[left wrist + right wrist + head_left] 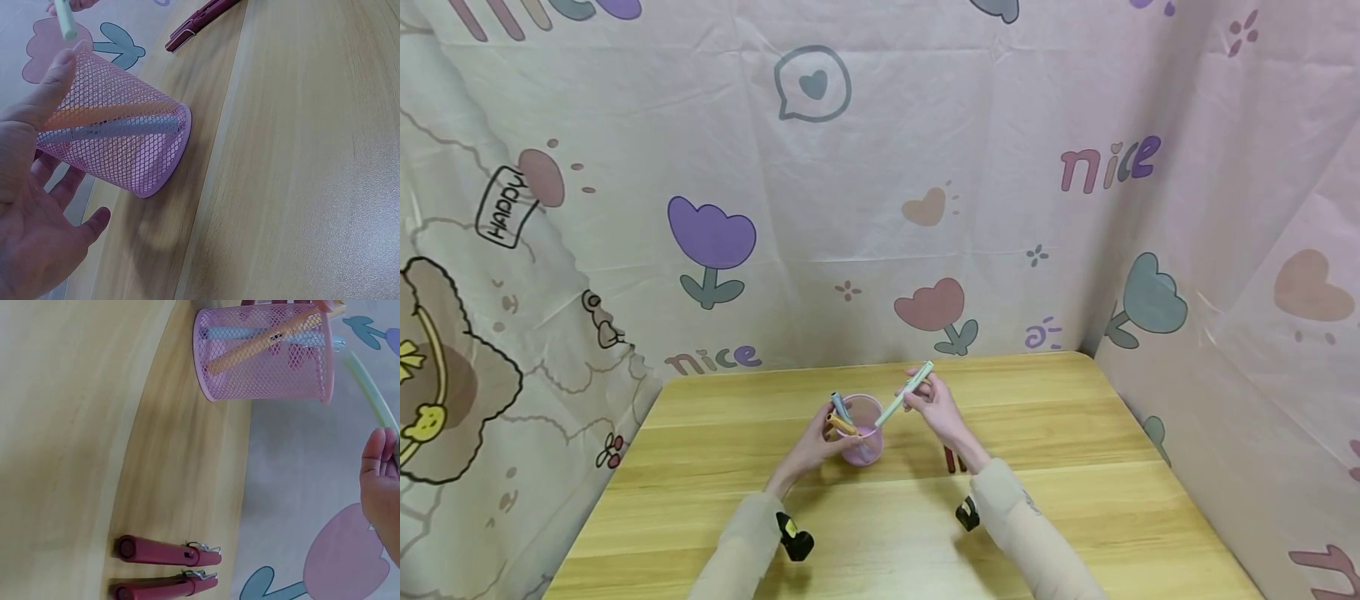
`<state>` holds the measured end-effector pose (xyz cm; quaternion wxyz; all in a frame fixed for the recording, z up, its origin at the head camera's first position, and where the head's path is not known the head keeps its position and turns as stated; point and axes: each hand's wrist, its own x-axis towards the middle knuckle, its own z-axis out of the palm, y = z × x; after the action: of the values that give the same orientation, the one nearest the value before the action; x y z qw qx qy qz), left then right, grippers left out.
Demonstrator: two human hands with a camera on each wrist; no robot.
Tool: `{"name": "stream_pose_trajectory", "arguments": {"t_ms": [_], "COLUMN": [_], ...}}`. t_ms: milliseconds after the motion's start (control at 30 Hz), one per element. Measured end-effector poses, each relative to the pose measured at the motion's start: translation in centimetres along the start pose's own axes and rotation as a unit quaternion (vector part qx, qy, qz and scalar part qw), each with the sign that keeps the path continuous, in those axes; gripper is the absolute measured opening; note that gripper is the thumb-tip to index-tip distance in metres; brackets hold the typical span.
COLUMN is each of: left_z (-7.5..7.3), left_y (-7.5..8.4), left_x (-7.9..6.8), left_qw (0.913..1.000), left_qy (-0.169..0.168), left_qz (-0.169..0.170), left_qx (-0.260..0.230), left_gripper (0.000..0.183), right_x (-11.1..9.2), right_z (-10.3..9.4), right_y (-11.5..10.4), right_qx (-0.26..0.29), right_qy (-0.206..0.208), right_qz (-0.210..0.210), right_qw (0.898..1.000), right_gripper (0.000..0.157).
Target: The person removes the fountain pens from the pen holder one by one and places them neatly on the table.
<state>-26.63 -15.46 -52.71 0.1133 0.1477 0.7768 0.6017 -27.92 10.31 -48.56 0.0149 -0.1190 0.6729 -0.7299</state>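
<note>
A pink mesh pen cup [863,455] stands upright on the table, with an orange pen [262,344] and a light blue pen [112,129] leaning inside. My left hand [814,445] holds the cup from its left side, thumb at the rim and the other fingers round the far side. Just right of the cup's rim, my right hand [937,408] pinches a pale green pen [901,398]. That pen slants, its lower end close to the cup's opening. In the right wrist view only part of the right hand shows.
Two dark red pens with metal clips, one nearer the cup [162,551] and one beside it [159,588], lie side by side on the wooden table [715,500], partly behind the right forearm in the head view. A patterned curtain [850,208] hangs behind the table.
</note>
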Motion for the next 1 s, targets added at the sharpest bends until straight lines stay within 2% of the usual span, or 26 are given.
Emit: {"name": "stream_pose_trajectory", "arguments": {"t_ms": [200, 400, 700, 1000], "left_z": [0.0, 0.0, 0.0, 0.0], "left_y": [-0.1, 0.1, 0.0, 0.1], "left_x": [-0.1, -0.1, -0.2, -0.2], "left_qw": [0.9999, 0.9999, 1.0, 1.0], "left_qy": [0.003, 0.002, -0.005, -0.003], "left_qz": [0.009, 0.007, 0.002, -0.006], "left_qx": [0.006, 0.008, -0.001, -0.001], "left_gripper": [0.079, 0.08, 0.078, 0.086], "right_x": [-1.0, -1.9, -3.2, -4.1], "right_z": [-1.3, -2.6, -4.3, -6.4], "right_y": [0.3, 0.7, 1.5, 3.1], "right_qx": [0.011, 0.042, 0.037, 0.007], "right_qy": [-0.01, -0.032, 0.007, 0.037], "right_qz": [0.003, 0.006, 0.021, 0.061], "right_qw": [1.0, 0.999, 0.999, 0.997], "right_gripper": [0.04, 0.047, 0.051, 0.054]}}
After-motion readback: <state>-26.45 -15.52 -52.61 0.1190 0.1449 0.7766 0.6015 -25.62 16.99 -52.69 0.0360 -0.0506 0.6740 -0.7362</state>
